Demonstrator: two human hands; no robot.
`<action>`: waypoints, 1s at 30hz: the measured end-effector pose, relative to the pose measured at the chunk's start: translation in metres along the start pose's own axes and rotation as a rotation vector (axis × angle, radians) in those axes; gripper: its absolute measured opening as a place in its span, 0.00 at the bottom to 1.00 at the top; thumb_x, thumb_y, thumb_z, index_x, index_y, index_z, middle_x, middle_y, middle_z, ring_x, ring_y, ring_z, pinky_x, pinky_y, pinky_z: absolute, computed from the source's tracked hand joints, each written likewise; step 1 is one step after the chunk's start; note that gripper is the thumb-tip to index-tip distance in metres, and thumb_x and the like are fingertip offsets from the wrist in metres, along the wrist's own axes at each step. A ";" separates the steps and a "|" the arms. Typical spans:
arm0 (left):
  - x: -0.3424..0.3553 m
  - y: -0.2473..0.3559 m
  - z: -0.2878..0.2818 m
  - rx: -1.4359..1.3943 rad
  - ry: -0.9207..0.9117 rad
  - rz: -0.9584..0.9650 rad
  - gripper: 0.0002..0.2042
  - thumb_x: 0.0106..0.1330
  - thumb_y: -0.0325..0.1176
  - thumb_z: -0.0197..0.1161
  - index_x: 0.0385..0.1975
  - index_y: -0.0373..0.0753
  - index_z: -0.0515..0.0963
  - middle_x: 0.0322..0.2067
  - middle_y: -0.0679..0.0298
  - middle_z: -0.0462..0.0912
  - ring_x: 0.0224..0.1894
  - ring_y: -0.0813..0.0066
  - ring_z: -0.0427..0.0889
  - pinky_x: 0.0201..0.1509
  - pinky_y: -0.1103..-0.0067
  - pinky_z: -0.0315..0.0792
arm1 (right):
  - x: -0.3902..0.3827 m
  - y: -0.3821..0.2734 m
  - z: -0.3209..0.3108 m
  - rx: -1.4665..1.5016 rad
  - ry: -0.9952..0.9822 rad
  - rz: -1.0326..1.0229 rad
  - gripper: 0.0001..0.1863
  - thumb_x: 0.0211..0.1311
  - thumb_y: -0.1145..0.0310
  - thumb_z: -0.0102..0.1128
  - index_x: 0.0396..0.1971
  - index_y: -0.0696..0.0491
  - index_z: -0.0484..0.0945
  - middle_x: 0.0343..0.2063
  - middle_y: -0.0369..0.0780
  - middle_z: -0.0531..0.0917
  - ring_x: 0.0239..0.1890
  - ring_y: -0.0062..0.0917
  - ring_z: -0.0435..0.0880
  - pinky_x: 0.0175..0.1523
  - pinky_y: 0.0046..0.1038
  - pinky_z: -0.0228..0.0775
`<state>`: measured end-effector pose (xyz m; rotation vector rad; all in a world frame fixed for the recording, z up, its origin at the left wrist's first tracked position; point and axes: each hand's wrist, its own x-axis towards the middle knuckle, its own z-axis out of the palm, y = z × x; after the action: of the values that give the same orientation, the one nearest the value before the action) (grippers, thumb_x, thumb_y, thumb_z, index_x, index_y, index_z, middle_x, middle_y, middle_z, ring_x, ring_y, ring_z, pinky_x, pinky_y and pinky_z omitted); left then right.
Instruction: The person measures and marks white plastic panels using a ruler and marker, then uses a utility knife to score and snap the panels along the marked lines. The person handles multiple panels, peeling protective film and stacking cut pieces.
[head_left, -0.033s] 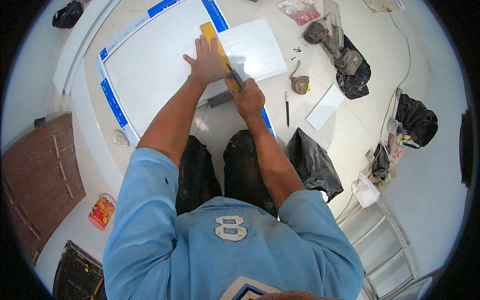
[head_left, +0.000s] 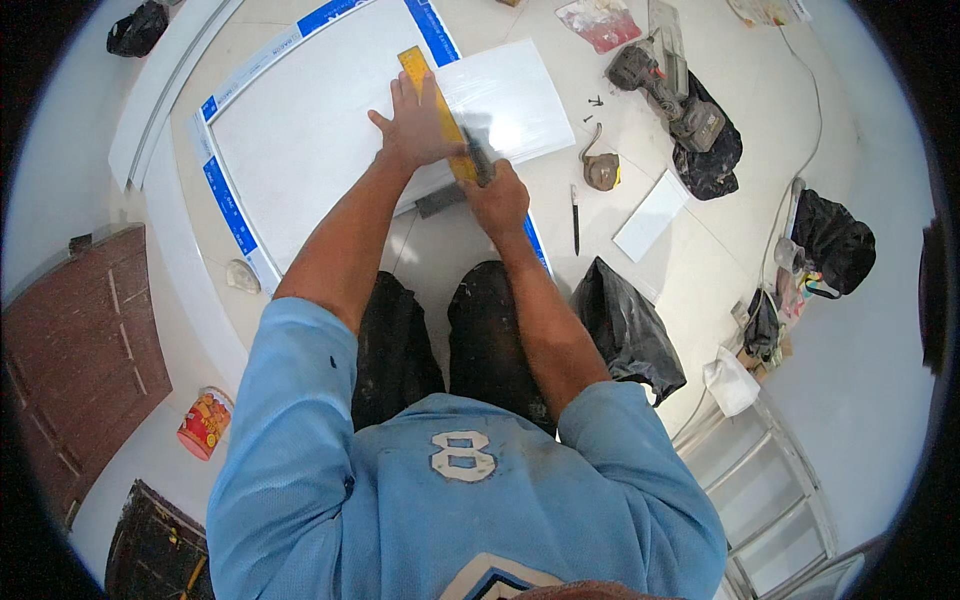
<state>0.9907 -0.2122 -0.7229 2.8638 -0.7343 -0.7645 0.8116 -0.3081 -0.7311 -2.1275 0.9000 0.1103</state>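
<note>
A yellow ruler lies slantwise across a white panel that looks smooth and partly shiny. My left hand rests flat on the ruler's left side with its fingers spread, pressing it down. Gripped in my right hand is a utility knife, its front part smeared by motion, along the ruler's right edge. The blade's tip cannot be made out. Under the panel lies a larger white board with blue-taped edging.
To the right lie a tape measure, a marker pen, a white offcut, several screws and a dusty cordless power tool. A black plastic bag sits beside my right knee. A ladder stands lower right.
The knife has shifted slightly at the ruler's edge and now looks blurred. My left hand and the ruler stay in place.
</note>
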 end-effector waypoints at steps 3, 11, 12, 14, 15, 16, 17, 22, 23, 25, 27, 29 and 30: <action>0.012 -0.021 0.002 -0.196 0.136 0.018 0.65 0.59 0.63 0.81 0.86 0.37 0.44 0.83 0.35 0.48 0.85 0.33 0.47 0.78 0.27 0.50 | 0.012 0.011 -0.022 0.278 -0.085 0.031 0.22 0.57 0.61 0.83 0.42 0.61 0.82 0.34 0.46 0.89 0.39 0.39 0.89 0.48 0.42 0.81; -0.100 -0.089 0.031 -0.162 0.293 0.133 0.63 0.57 0.51 0.86 0.86 0.41 0.47 0.84 0.40 0.49 0.86 0.36 0.46 0.85 0.38 0.46 | 0.094 0.115 -0.187 0.318 0.131 0.017 0.16 0.63 0.62 0.83 0.34 0.57 0.84 0.27 0.35 0.85 0.29 0.21 0.82 0.38 0.30 0.76; -0.122 -0.086 0.036 -0.108 0.241 0.116 0.64 0.55 0.50 0.87 0.86 0.42 0.47 0.84 0.41 0.47 0.86 0.37 0.44 0.85 0.38 0.44 | 0.109 0.126 -0.203 0.231 0.091 0.005 0.16 0.62 0.63 0.83 0.33 0.57 0.84 0.26 0.34 0.85 0.29 0.20 0.81 0.36 0.29 0.74; -0.143 -0.080 0.041 0.000 0.139 0.109 0.66 0.51 0.48 0.89 0.87 0.45 0.48 0.86 0.44 0.41 0.88 0.38 0.38 0.86 0.38 0.38 | 0.134 0.146 -0.219 0.334 -0.002 0.104 0.16 0.61 0.62 0.84 0.34 0.56 0.84 0.27 0.34 0.85 0.29 0.19 0.81 0.37 0.28 0.74; -0.147 -0.078 0.044 0.001 0.077 0.066 0.65 0.52 0.46 0.88 0.87 0.46 0.48 0.86 0.44 0.41 0.88 0.38 0.38 0.86 0.38 0.38 | 0.143 0.157 -0.223 0.282 -0.026 0.163 0.16 0.61 0.62 0.84 0.35 0.56 0.84 0.27 0.34 0.85 0.29 0.19 0.82 0.38 0.28 0.76; -0.149 -0.077 0.046 0.017 0.074 0.052 0.64 0.52 0.44 0.88 0.87 0.48 0.48 0.86 0.44 0.40 0.87 0.38 0.39 0.86 0.38 0.38 | 0.150 0.168 -0.226 0.305 -0.040 0.166 0.16 0.61 0.62 0.84 0.35 0.56 0.85 0.28 0.35 0.86 0.30 0.20 0.82 0.39 0.29 0.77; -0.147 -0.077 0.048 0.025 0.127 0.067 0.64 0.53 0.43 0.87 0.87 0.49 0.48 0.86 0.43 0.40 0.87 0.38 0.39 0.86 0.37 0.38 | 0.158 0.178 -0.227 0.313 -0.038 0.195 0.17 0.60 0.62 0.84 0.36 0.56 0.85 0.28 0.35 0.86 0.30 0.20 0.83 0.39 0.30 0.79; -0.136 -0.089 0.064 0.076 0.118 0.116 0.49 0.67 0.22 0.68 0.87 0.51 0.49 0.86 0.43 0.39 0.88 0.40 0.40 0.83 0.31 0.38 | 0.188 0.205 -0.236 -0.163 -0.103 0.163 0.23 0.60 0.54 0.82 0.39 0.61 0.85 0.33 0.46 0.90 0.33 0.33 0.90 0.43 0.41 0.85; -0.136 -0.090 0.067 0.131 0.067 0.106 0.47 0.69 0.18 0.63 0.87 0.51 0.50 0.86 0.43 0.39 0.88 0.40 0.40 0.82 0.30 0.38 | 0.193 0.199 -0.237 -0.461 -0.096 0.083 0.25 0.61 0.52 0.81 0.39 0.62 0.85 0.34 0.48 0.91 0.34 0.37 0.91 0.44 0.44 0.85; -0.136 -0.090 0.074 0.118 0.098 0.143 0.47 0.68 0.16 0.59 0.87 0.50 0.50 0.86 0.43 0.39 0.88 0.39 0.39 0.81 0.27 0.36 | 0.197 0.175 -0.237 -0.772 0.009 -0.060 0.29 0.62 0.48 0.78 0.41 0.63 0.85 0.39 0.53 0.91 0.39 0.46 0.92 0.47 0.48 0.84; -0.138 -0.087 0.079 0.116 0.121 0.158 0.47 0.68 0.15 0.57 0.87 0.50 0.49 0.86 0.42 0.39 0.88 0.39 0.39 0.80 0.25 0.35 | 0.195 0.135 -0.216 -0.791 0.213 -0.179 0.33 0.63 0.44 0.75 0.46 0.64 0.85 0.44 0.58 0.91 0.46 0.53 0.92 0.53 0.50 0.83; -0.137 -0.085 0.080 0.147 0.120 0.141 0.47 0.68 0.16 0.58 0.87 0.50 0.50 0.86 0.42 0.39 0.88 0.39 0.38 0.79 0.24 0.33 | 0.199 0.088 -0.175 -0.367 0.119 -0.254 0.35 0.68 0.40 0.69 0.49 0.63 0.87 0.50 0.60 0.89 0.55 0.56 0.89 0.63 0.50 0.79; -0.137 -0.085 0.081 0.141 0.130 0.140 0.47 0.68 0.17 0.58 0.87 0.50 0.50 0.86 0.42 0.39 0.88 0.39 0.38 0.79 0.25 0.33 | 0.200 0.066 -0.145 -0.318 0.062 -0.133 0.36 0.71 0.39 0.64 0.50 0.63 0.87 0.51 0.62 0.88 0.57 0.57 0.87 0.65 0.50 0.78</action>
<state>0.8835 -0.0700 -0.7490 2.9102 -0.9947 -0.5225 0.8871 -0.5518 -0.7488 -2.4916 0.8162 0.1273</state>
